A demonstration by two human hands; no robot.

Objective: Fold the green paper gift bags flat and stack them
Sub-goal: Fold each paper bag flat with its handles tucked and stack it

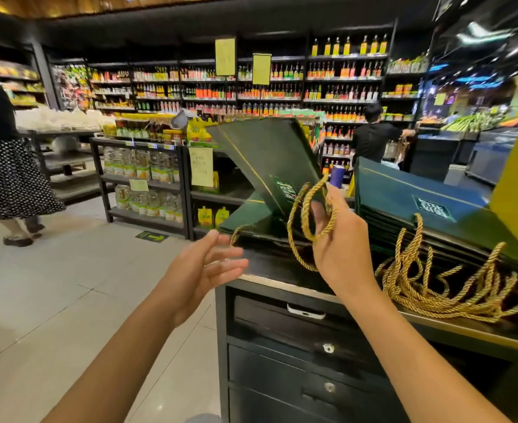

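A dark green paper gift bag (269, 157) tilts up over the counter, its gold rope handles (308, 215) looped round the fingers of my right hand (340, 239), which holds it at the mouth. Under it lies another flattened green bag (248, 213). My left hand (208, 264) hovers just left of the counter edge, fingers straight and spread, touching nothing. On the right a stack of flat green bags (419, 206) leans on the counter, their gold handles (446, 279) spilling in a heap toward me.
The bags lie on a black counter (282, 270) with drawers (297, 331) below. Shelves of bottles (148, 169) stand behind. A person in a dotted skirt (7, 178) walks at the left, and another in black (373, 138) stands at the back right. A yellow board (516, 178) rises at the right.
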